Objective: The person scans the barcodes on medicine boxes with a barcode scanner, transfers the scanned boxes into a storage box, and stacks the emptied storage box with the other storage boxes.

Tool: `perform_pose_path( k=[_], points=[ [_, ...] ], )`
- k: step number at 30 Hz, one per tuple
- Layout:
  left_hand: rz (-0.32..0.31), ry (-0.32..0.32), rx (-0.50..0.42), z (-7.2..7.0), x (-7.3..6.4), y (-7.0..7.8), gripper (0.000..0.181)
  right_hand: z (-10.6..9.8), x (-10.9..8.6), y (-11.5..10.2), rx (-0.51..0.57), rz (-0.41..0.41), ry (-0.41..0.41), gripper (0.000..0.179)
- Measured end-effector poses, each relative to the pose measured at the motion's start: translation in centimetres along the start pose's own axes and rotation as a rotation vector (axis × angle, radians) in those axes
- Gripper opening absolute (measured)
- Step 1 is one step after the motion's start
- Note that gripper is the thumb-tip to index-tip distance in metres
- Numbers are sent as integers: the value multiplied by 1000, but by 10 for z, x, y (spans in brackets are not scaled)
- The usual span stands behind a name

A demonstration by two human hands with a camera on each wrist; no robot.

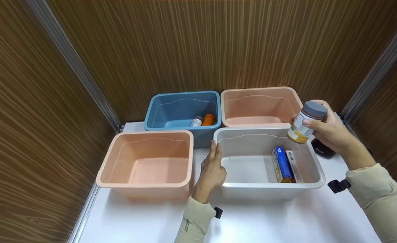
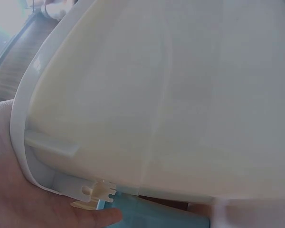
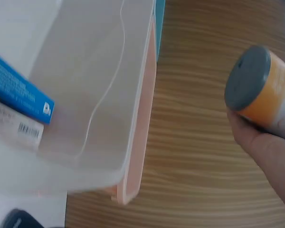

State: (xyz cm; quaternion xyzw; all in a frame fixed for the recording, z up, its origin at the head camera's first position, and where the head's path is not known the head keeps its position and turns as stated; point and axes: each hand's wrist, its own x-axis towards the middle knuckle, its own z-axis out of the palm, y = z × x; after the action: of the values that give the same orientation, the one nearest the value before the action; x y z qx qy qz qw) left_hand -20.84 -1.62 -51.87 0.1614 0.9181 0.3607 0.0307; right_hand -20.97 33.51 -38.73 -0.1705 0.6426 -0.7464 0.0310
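My right hand (image 1: pixel 335 133) grips a supplement bottle (image 1: pixel 303 125) with a grey lid, tilted above the right side of the white bin (image 1: pixel 269 185). In the right wrist view, an orange and white part of that bottle (image 3: pixel 275 95) shows beside the grey end. Along the white bin's left side lies my left hand (image 1: pixel 210 172), its fingers straight and touching the rim. Inside this bin, a blue box (image 1: pixel 281 163) and a narrow white box (image 1: pixel 294 166) stand side by side near the right wall. The left wrist view shows mostly the bin's pale wall (image 2: pixel 133 95).
A blue bin (image 1: pixel 181 128) at the back contains a white bottle (image 1: pixel 196 121) and an orange bottle (image 1: pixel 208 119). One peach bin (image 1: pixel 259 90) stands behind the white one, another peach bin (image 1: pixel 144 185) to the left. A black object (image 1: pixel 321 149) lies right of the white bin.
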Motion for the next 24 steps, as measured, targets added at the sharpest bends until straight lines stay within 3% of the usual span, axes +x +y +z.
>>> perform_pose_path(
  k=[4,8,11,13,17,24],
  points=[
    [-1,7,3,0,-1,0,77,-10,-6,-4,-60,-15,50,39],
    [-7,0,-14,1,-2,0,76,-22,-13,-10,-423,44,202,36],
    [-7,-4,-25,1,-3,-1,76,-30,-17,-15,-765,131,280,49],
    [-4,-1,-27,1,-3,-1,76,-36,-19,-17,-881,172,297,61],
    [1,5,-22,1,-3,-1,76,-49,-20,-16,-981,242,295,75],
    [-5,-5,-17,0,-1,0,75,-82,-23,-5,-1086,316,239,81]
  ],
)
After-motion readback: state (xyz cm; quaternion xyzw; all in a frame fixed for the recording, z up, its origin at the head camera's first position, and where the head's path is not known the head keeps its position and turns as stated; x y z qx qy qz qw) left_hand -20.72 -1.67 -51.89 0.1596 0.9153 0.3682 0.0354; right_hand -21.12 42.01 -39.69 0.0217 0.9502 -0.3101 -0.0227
